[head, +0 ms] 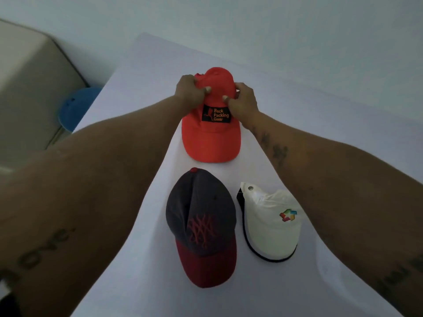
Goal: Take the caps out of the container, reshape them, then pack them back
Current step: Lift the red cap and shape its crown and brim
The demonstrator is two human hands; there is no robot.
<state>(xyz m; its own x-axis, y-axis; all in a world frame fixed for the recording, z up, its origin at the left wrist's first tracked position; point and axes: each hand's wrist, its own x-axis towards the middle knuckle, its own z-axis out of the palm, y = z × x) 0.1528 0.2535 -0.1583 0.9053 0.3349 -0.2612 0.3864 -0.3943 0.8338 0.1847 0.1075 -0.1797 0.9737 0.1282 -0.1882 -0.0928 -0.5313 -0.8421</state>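
An orange-red cap [211, 138] with a black "Back Packing Gear" patch lies on the white table [146, 65], brim toward me. My left hand [190, 92] grips the left side of its crown and my right hand [243, 104] grips the right side, thumbs pressing on top. Closer to me lie a dark grey cap with a maroon brim [201, 227] and, to its right, a white cap with a coloured logo [272, 223], both untouched. No container is in view.
A blue cap-like object [76, 107] sits off the table's left edge, beside a beige upholstered seat [29, 88]. A pale wall stands behind the table. My forearms cross both sides of the tabletop.
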